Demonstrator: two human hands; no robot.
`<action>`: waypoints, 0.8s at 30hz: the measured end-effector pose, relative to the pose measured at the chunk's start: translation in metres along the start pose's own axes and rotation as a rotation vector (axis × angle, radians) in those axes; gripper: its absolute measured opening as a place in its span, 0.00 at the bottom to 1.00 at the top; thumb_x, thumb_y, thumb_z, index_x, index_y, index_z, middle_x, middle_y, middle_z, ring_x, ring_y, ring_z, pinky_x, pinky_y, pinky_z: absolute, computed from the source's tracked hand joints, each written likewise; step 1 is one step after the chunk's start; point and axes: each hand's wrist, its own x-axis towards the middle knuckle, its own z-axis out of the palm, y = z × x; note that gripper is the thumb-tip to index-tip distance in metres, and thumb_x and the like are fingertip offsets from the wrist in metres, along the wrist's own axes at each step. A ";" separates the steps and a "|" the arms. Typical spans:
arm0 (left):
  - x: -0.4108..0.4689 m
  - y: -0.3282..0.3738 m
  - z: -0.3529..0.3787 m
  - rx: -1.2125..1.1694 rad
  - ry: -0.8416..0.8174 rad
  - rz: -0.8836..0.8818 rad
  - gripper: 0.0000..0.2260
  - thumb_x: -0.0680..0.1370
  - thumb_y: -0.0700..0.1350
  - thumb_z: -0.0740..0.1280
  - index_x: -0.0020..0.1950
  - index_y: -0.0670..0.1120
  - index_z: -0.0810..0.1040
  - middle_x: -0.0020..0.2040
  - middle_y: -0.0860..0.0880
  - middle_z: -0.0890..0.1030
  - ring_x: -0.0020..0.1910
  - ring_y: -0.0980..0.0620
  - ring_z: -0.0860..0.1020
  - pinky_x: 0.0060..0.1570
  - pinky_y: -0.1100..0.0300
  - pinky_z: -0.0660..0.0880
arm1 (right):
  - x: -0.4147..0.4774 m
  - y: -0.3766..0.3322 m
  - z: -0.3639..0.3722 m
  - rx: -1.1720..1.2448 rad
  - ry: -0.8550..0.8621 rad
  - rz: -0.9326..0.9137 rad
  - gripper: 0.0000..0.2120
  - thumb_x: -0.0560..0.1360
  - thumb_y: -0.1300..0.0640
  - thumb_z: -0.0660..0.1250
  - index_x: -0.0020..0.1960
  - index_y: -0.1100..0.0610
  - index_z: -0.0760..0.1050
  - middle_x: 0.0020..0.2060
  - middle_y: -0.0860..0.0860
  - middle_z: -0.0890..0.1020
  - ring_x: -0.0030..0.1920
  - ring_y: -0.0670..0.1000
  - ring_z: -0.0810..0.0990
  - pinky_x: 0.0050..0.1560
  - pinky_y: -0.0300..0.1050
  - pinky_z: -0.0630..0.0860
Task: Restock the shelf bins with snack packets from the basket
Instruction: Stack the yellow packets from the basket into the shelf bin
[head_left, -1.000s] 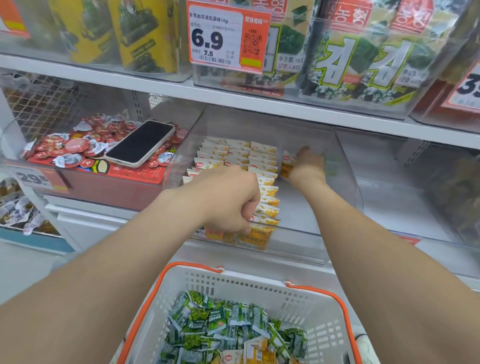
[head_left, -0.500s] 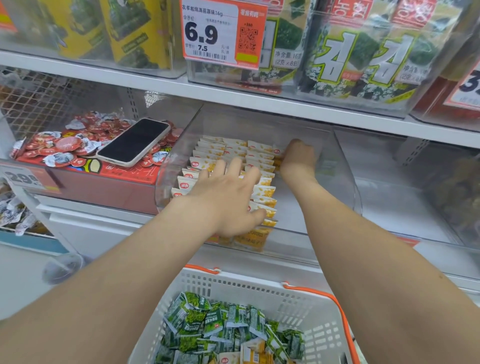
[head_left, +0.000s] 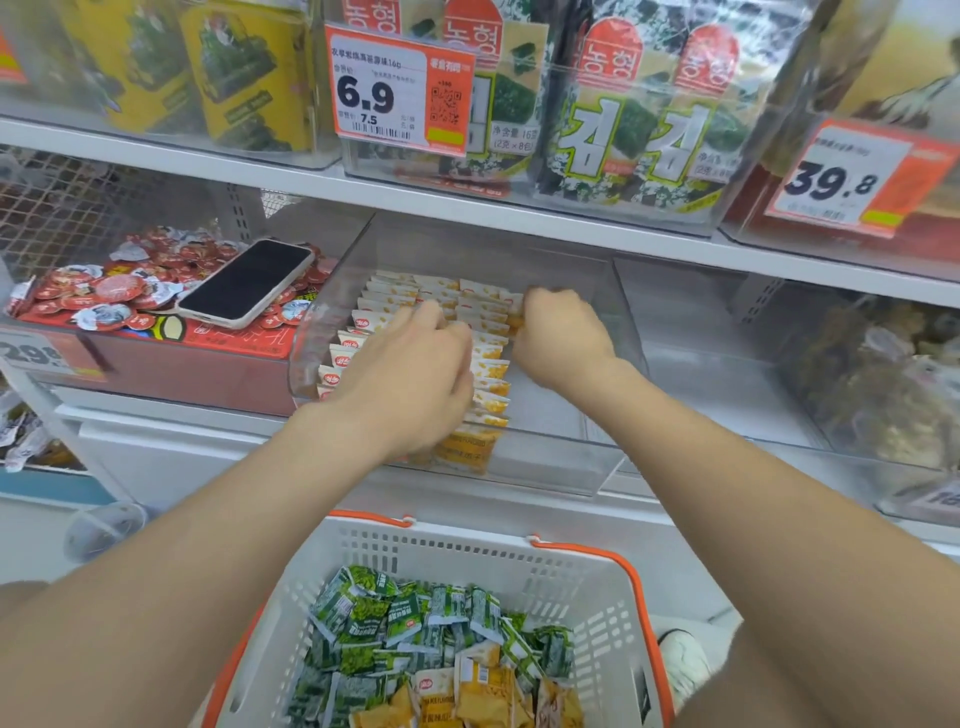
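A clear shelf bin (head_left: 550, 467) on the middle shelf holds two rows of yellow-and-white snack packets (head_left: 488, 364) standing on edge. My left hand (head_left: 410, 374) lies flat on top of the left row, fingers stretched forward and pressing the packets. My right hand (head_left: 563, 338) is deeper in the bin at the right row's far end, its fingers curled round the rear packets. Below, a white basket with orange handles (head_left: 467, 551) holds many green packets (head_left: 415, 618) and some yellow packets (head_left: 483, 691).
A phone (head_left: 249, 283) lies on a red box of round snacks (head_left: 104, 291) left of the bin. Another clear bin (head_left: 727, 364) stands to the right. The upper shelf carries seaweed packs and a 6.9 price tag (head_left: 400, 88).
My left hand went from a fist above the bin's front to lying flat on the left row, reaching further in. My right hand stayed at the row's rear, fingers curling tighter.
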 end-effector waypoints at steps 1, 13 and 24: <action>-0.006 0.006 -0.006 -0.035 0.064 -0.024 0.06 0.79 0.52 0.64 0.47 0.51 0.75 0.50 0.49 0.75 0.53 0.43 0.75 0.52 0.46 0.76 | -0.017 -0.006 -0.011 -0.052 0.049 -0.079 0.08 0.76 0.62 0.63 0.55 0.60 0.72 0.49 0.60 0.76 0.52 0.64 0.78 0.42 0.50 0.68; -0.080 0.020 0.081 0.105 -0.862 -0.091 0.12 0.76 0.48 0.64 0.35 0.45 0.76 0.37 0.43 0.83 0.33 0.44 0.77 0.36 0.54 0.74 | -0.186 -0.031 0.013 -0.293 -0.494 -0.585 0.09 0.79 0.57 0.64 0.41 0.54 0.69 0.33 0.49 0.67 0.33 0.55 0.73 0.33 0.45 0.69; -0.150 0.030 0.221 0.330 -1.216 0.097 0.16 0.83 0.34 0.61 0.70 0.42 0.74 0.57 0.44 0.77 0.48 0.44 0.78 0.45 0.52 0.76 | -0.203 -0.025 0.072 -0.337 -0.846 -0.679 0.04 0.78 0.63 0.66 0.48 0.55 0.75 0.37 0.50 0.71 0.31 0.50 0.72 0.27 0.44 0.69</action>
